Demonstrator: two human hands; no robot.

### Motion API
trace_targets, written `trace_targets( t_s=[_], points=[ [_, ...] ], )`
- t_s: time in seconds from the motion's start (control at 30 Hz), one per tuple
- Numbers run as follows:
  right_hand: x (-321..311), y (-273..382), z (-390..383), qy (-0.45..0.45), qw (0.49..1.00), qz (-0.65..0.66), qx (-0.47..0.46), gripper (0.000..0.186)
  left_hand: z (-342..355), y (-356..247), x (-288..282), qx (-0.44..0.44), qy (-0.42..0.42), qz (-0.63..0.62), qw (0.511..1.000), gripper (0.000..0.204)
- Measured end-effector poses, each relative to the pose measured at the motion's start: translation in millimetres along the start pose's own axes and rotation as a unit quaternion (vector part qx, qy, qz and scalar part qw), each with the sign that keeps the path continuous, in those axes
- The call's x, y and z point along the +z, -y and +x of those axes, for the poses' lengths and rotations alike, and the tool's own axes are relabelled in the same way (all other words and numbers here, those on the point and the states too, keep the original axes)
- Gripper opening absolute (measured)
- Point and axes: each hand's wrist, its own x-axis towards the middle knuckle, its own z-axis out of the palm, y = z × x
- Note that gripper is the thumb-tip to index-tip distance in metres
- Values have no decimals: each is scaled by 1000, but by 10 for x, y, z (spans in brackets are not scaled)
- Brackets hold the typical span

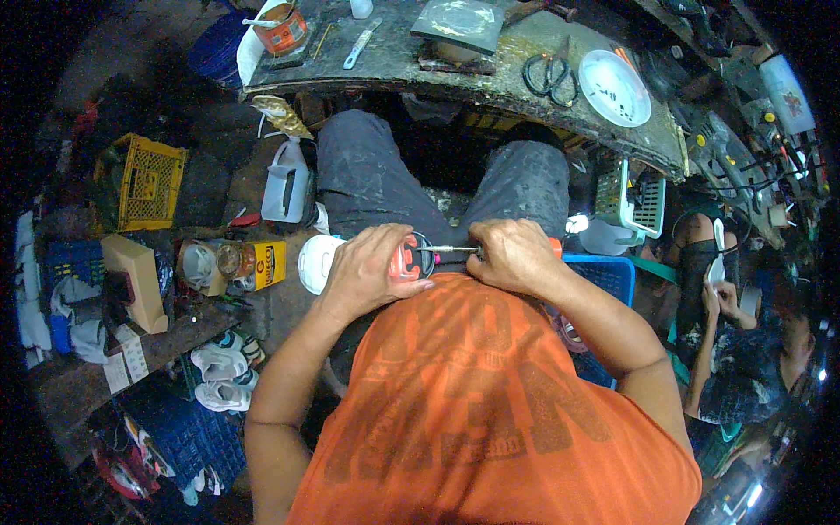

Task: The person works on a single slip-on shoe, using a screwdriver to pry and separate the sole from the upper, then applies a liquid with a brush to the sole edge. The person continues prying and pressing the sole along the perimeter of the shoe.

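My left hand (372, 262) is closed around a shoe (317, 264), white at one end, with red and black parts showing beside my thumb. From my right fist (514, 255) a thin metal shaft points left to the shoe's red-and-black end; it belongs to an awl (451, 249). An orange piece, apparently the handle's end, shows behind the fist. Both hands are in front of my orange shirt, near my lap. Whether the awl's tip is inside the shoe or only touching it, I cannot tell.
Ahead stands a worn workbench (367, 83) with scissors (551, 77), a white plate (615, 87) and an orange tin (282, 33). Left are a yellow crate (153, 184) and white shoes (223, 376). A blue crate (612, 280) is right, near another person (744, 376) holding a white piece.
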Motion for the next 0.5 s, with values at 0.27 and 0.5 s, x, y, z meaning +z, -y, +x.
trace_targets(
  t_s=[0.27,0.5],
  points=[
    [-99,28,38,15,1000,-17,-2,28,-4,-9,-5,-12,14,1,1000,81],
    [-79,7,53,8,1000,-16,-1,28,-6,-10,-3,-12,13,-1,1000,82]
  ],
)
